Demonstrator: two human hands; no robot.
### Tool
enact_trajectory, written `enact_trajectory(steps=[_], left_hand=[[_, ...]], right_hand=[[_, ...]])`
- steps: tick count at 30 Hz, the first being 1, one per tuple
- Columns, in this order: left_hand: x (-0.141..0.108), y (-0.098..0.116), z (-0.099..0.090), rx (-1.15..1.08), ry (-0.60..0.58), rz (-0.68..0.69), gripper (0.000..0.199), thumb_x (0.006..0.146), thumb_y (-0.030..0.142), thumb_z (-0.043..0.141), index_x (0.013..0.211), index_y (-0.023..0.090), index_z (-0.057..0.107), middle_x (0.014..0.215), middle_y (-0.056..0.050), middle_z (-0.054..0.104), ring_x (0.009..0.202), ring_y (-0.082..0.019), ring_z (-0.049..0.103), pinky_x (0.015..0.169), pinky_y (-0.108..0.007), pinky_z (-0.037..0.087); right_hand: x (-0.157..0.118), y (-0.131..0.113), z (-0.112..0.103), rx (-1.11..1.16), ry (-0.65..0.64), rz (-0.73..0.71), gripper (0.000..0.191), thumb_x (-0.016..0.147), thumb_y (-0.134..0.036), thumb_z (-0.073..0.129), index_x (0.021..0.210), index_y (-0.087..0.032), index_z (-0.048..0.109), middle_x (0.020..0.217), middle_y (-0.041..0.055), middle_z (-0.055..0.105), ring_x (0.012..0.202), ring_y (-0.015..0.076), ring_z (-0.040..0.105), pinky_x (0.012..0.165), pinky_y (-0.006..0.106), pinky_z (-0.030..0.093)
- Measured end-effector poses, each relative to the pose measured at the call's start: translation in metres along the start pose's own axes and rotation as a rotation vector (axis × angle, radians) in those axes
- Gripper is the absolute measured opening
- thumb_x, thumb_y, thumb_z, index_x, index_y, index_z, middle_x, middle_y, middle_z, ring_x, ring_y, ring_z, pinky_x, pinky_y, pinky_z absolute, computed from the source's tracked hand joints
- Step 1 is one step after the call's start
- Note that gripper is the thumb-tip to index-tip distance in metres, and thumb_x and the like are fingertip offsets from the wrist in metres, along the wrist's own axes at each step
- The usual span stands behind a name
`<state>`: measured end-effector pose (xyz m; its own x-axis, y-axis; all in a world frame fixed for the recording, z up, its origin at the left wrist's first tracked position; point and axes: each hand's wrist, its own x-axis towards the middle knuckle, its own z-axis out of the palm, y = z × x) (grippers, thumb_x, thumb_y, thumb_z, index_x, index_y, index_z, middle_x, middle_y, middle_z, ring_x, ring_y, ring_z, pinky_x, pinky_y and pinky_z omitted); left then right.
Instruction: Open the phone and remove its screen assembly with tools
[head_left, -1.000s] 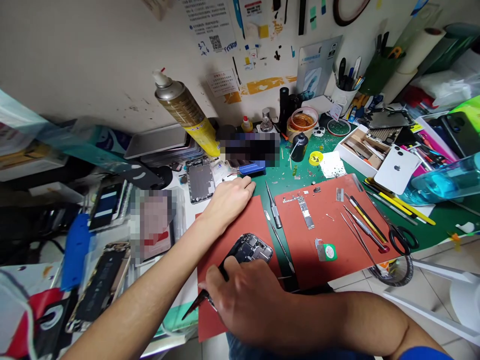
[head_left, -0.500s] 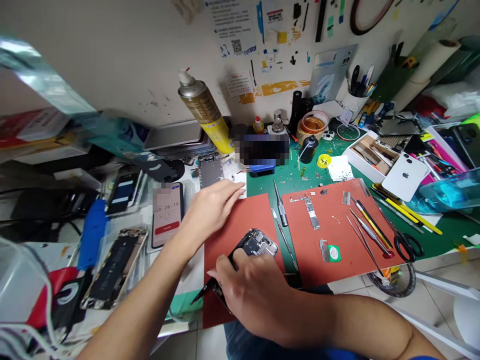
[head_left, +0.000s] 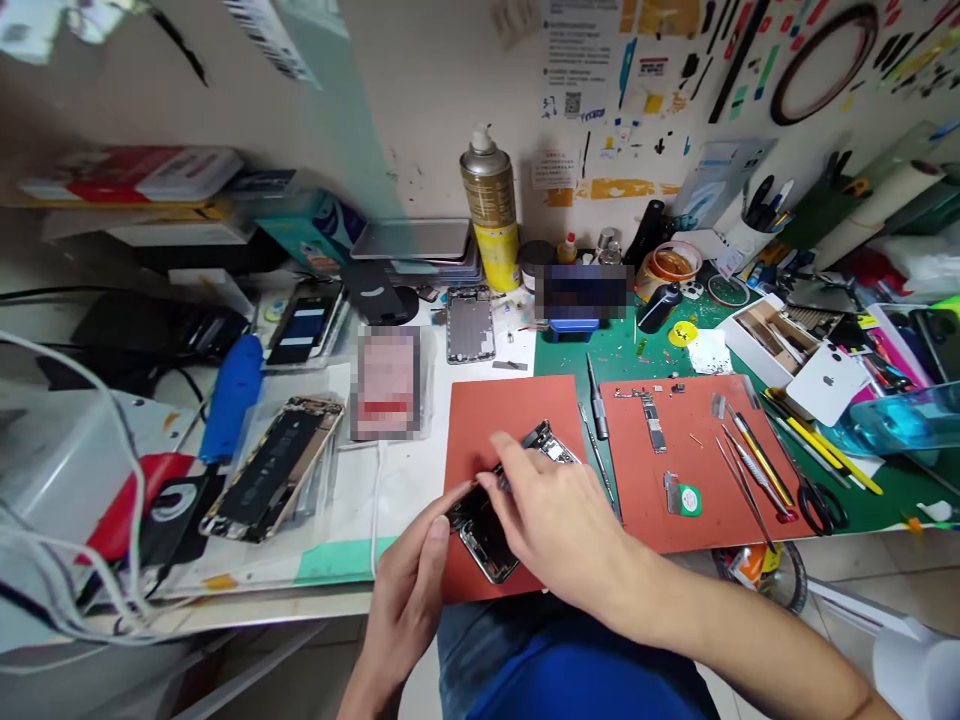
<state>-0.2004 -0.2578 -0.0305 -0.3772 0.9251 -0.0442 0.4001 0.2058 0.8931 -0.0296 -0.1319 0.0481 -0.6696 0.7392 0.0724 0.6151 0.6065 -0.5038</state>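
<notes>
Two bare hands meet over an opened phone (head_left: 487,545) on a smooth, brick-red mat (head_left: 480,420).
The dark, rectangular shell with rounded, shiny edges lies near the mat's front edge; the left hand (head_left: 412,572) touches its side, fingers nearly straight, while the right hand (head_left: 559,508) curls over it, though whether either grips cannot be told; a tapered grey tool (head_left: 598,416) rests beyond.

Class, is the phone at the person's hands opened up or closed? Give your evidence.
Opened up: the phone shows exposed internal parts, with no cover over them where the right hand leaves them visible.
</notes>
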Motion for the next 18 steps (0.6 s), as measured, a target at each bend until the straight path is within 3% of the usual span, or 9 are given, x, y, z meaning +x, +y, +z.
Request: enact_trajectory(steps=[3,8,10,14,18], left_hand=[[0.003,-0.001,0.007,-0.002,0.040,0.006,0.046,0.109,0.051,0.047,0.131,0.022,0.076,0.135,-0.008,0.077,0.125,-0.023,0.073,0.111,-0.036,0.057],[0.000,-0.007,0.013,-0.069,0.070,0.052,0.043,0.111,0.045,0.045,0.137,0.025,0.072,0.136,-0.006,0.077,0.126,-0.022,0.072,0.110,-0.034,0.056],[-0.001,-0.003,0.015,-0.102,0.082,0.059,0.040,0.111,0.042,0.046,0.138,0.026,0.071,0.135,-0.005,0.077,0.127,-0.021,0.071,0.110,-0.032,0.055],[-0.004,0.009,0.018,-0.143,0.118,0.006,0.038,0.111,0.040,0.047,0.140,0.028,0.070,0.137,-0.003,0.076,0.130,-0.021,0.069,0.107,-0.030,0.055],[-0.008,0.013,0.026,-0.210,0.176,-0.007,0.038,0.112,0.038,0.045,0.138,0.027,0.071,0.135,-0.004,0.077,0.118,-0.018,0.073,0.099,-0.028,0.057]], right_hand=[[-0.011,0.007,-0.028,0.205,0.099,-0.010,0.041,0.108,-0.019,0.042,0.147,-0.010,0.051,0.093,0.0069,0.078,0.070,0.0196,0.072,0.061,0.033,0.053],[-0.032,0.022,-0.064,0.244,0.288,0.128,0.043,0.112,-0.033,0.050,0.155,-0.024,0.047,0.083,-0.0001,0.073,0.051,0.0128,0.056,0.044,0.027,0.045],[-0.037,0.027,-0.063,0.298,0.275,0.101,0.043,0.111,-0.031,0.054,0.154,-0.027,0.047,0.089,0.0011,0.073,0.056,0.0131,0.059,0.048,0.026,0.051],[-0.038,0.035,-0.045,0.292,0.233,-0.052,0.044,0.106,-0.021,0.064,0.147,-0.027,0.049,0.104,0.0028,0.076,0.091,0.0173,0.077,0.080,0.029,0.066],[-0.034,0.033,-0.032,0.121,0.238,-0.144,0.031,0.104,-0.013,0.065,0.132,-0.025,0.057,0.106,0.0021,0.077,0.091,0.0143,0.079,0.083,0.022,0.067]])
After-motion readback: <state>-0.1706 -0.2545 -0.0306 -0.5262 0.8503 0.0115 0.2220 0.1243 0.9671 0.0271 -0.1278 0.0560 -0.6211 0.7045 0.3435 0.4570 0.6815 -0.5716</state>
